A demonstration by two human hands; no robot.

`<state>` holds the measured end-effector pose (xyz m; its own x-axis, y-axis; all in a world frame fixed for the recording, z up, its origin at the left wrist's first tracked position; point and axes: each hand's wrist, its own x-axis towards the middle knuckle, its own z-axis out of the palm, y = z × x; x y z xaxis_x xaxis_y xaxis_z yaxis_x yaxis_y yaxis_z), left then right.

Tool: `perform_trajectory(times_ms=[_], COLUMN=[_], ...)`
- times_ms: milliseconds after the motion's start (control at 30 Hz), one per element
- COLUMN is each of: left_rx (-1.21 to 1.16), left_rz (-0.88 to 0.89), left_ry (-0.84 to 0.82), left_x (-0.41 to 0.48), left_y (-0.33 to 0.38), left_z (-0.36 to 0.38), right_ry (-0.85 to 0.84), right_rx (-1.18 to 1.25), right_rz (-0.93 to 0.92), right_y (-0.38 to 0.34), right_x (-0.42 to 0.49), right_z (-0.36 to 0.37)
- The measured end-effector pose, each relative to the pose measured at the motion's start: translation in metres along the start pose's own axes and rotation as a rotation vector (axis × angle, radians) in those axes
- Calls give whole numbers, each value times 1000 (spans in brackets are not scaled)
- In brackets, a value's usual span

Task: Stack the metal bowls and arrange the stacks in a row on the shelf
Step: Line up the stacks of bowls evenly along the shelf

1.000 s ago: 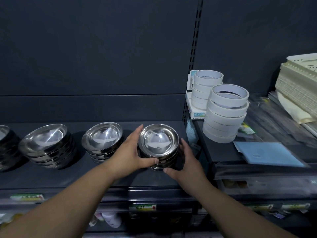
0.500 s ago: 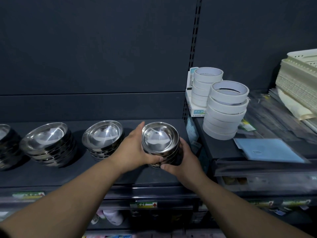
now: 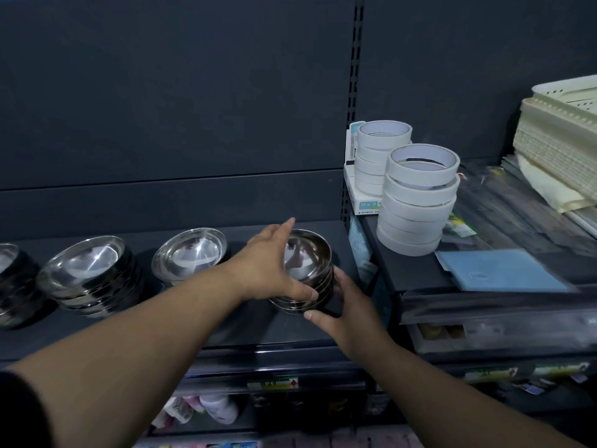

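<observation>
Left hand (image 3: 273,270): you hold the bowl stack (image 3: 307,273), thumb in front.
Right hand (image 3: 350,310): you cup its other side.

Between the hands (image 3: 310,286) on the shelf (image 3: 200,328) sits one bowl stack (image 3: 310,270); three more stacks (image 3: 190,253) lie left, tape rolls (image 3: 416,198) right.

the bowls (image 3: 308,263) are shiny silver steel with dark mirrored sides. the shelf (image 3: 200,321) and back panel (image 3: 181,92) are plain matte charcoal. the tape rolls (image 3: 416,195) are off-white with darker inner cores. the trays (image 3: 559,137) are cream with a fine perforated grid. the packet (image 3: 497,270) is pale blue. the price tag (image 3: 273,384) is green and white with a red mark.
</observation>
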<state>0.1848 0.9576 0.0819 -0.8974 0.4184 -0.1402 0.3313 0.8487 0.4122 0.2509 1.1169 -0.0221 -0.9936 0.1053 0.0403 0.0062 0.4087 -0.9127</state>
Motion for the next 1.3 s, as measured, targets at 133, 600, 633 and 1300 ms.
perform_trajectory(times_ms=[133,600,633,1300], left_rx=[7,-40,-44,-618], left_rz=[-11,-7,-5,-220], left_ry=[17,27,28,518], left_x=[2,1,1,-63], left_y=[-1,-6,-6,-39], left_z=[2,6,5,91], right_ry=[23,-4,0,-7], right_rx=[1,29,26,28], right_rz=[-11,-20,-20,44], right_y=[2,3,4,8], right_x=[-2,0,0,2], right_z=[2,1,1,-2])
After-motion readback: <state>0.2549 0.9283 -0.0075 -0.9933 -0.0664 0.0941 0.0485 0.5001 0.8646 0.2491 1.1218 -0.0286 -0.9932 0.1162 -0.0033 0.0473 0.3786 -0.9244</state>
